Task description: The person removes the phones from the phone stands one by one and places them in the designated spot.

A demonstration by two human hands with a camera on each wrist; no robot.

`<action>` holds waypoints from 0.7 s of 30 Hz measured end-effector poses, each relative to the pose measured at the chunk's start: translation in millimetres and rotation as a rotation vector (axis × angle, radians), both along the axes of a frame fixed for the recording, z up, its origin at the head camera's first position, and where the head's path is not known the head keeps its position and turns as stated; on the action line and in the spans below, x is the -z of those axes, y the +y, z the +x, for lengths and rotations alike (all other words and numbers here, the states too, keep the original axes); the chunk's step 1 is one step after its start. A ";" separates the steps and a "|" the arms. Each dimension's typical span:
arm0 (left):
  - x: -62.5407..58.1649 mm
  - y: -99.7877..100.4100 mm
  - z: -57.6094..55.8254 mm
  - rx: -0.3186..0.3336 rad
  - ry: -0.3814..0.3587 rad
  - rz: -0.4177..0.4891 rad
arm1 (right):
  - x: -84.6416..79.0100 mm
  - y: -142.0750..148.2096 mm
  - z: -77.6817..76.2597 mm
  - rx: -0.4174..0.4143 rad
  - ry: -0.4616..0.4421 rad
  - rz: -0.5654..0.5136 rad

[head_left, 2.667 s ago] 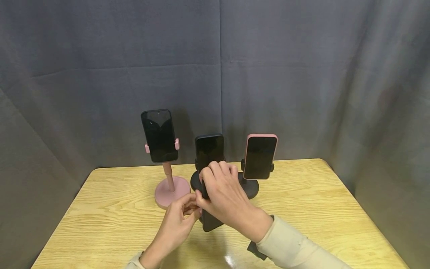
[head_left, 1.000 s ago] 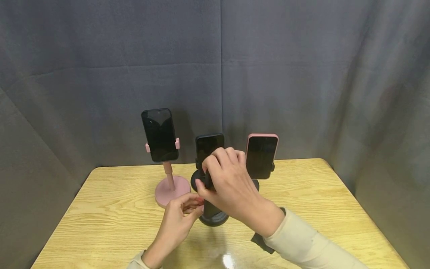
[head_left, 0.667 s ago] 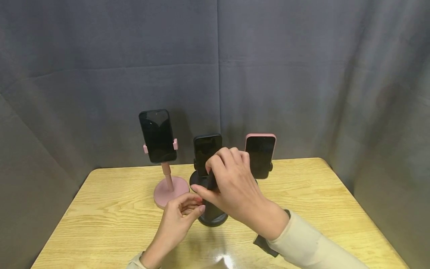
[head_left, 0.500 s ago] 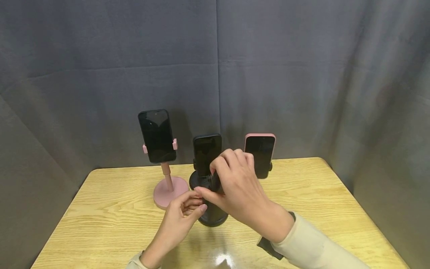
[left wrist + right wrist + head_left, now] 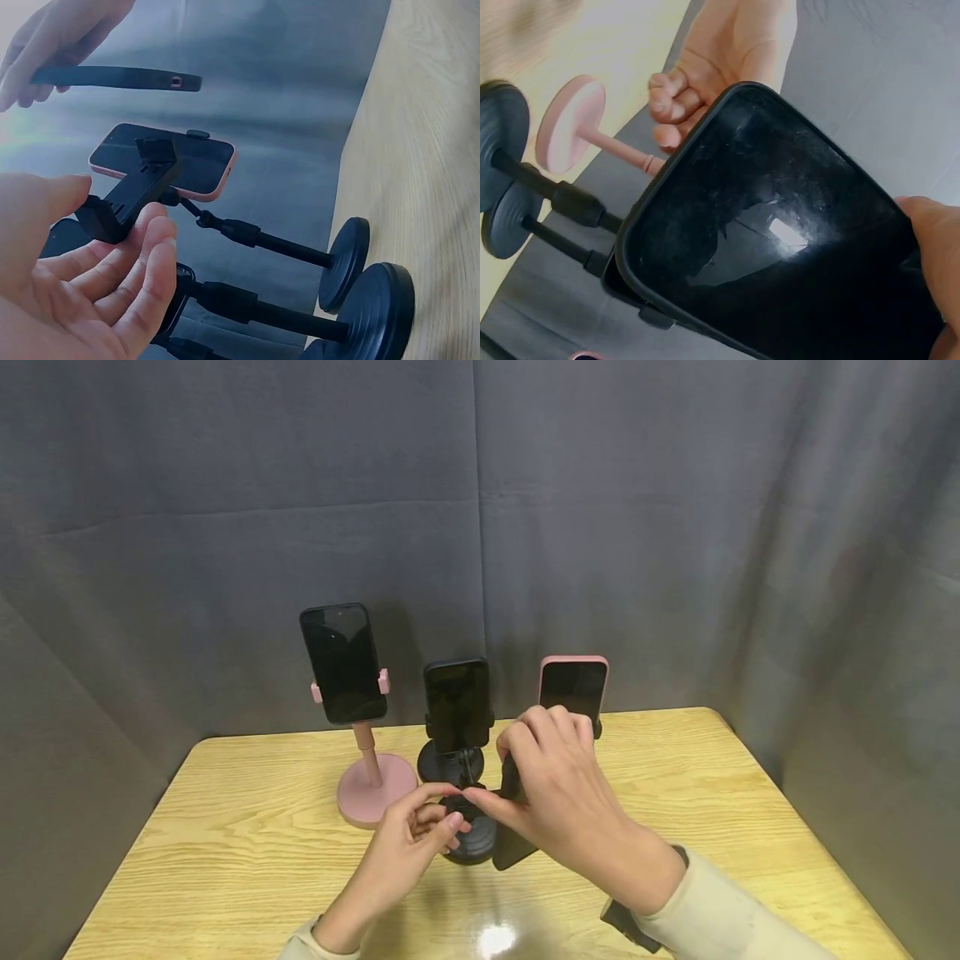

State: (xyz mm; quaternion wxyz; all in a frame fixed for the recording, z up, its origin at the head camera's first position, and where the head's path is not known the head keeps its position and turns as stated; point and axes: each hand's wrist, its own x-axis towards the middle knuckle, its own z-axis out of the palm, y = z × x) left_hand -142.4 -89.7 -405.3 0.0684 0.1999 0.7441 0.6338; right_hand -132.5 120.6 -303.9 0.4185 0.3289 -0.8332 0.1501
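Pale beige sleeves [image 5: 731, 910], dark wristband [image 5: 630, 928] at right cuff [image 5: 678, 897]

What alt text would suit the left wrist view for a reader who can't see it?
The left hand holds one end of an empty black phone clamp, while the right hand grips a dark-cased phone, edge-on and apart from it. Behind the clamp, a pink-cased phone sits in another black stand; a wooden tabletop fills the right side.

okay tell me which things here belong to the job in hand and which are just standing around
Likely the job:
dark phone, gripped by the right hand
front black stand with its empty clamp, at the left hand

Seemingly just standing by:
pink stand with left phone
rear black stand with middle phone
pink-cased phone in a black clip
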 end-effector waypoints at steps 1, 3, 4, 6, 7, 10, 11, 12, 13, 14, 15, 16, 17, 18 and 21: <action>0.2 0.1 -0.2 0.001 0.000 0.000 | 1.0 1.7 -0.2 0.003 -0.002 0.001; 0.6 0.2 -0.4 0.003 0.003 0.001 | 3.1 5.4 -0.5 0.010 -0.009 0.004; 0.9 0.3 -0.5 0.005 0.006 0.002 | 4.2 7.4 -0.6 0.014 -0.012 0.005; 1.6 0.7 -0.6 0.011 0.013 0.009 | 6.5 11.4 -0.9 0.024 -0.023 0.009; 1.9 0.7 -0.5 0.014 0.017 0.014 | 7.7 13.4 -0.9 0.031 -0.029 0.011; 2.5 0.9 -0.1 0.024 0.019 0.036 | 11.0 19.5 -1.2 0.050 -0.050 0.016; 2.6 0.9 0.1 0.027 0.017 0.045 | 12.0 21.4 -1.4 0.057 -0.057 0.018; 2.5 1.0 0.3 0.029 0.015 0.054 | 13.1 23.4 -1.6 0.062 -0.063 0.020; 2.6 1.0 0.7 0.030 0.012 0.063 | 14.1 25.2 -1.8 0.065 -0.070 0.021; 2.6 1.0 1.1 0.031 0.008 0.073 | 15.1 26.9 -2.0 0.067 -0.075 0.022; 2.6 1.2 1.4 0.032 0.004 0.083 | 16.1 28.5 -2.3 0.070 -0.080 0.025; 2.5 1.5 1.7 0.034 0.000 0.094 | 17.0 30.0 -2.5 0.072 -0.083 0.027; 2.5 1.9 2.0 0.035 -0.006 0.104 | 17.9 31.5 -2.7 0.074 -0.086 0.028; 2.5 2.4 2.2 0.034 -0.010 0.113 | 18.9 33.0 -2.8 0.077 -0.089 0.030; 2.7 4.2 3.0 0.030 -0.015 0.128 | 21.6 37.1 -3.0 0.091 -0.093 0.038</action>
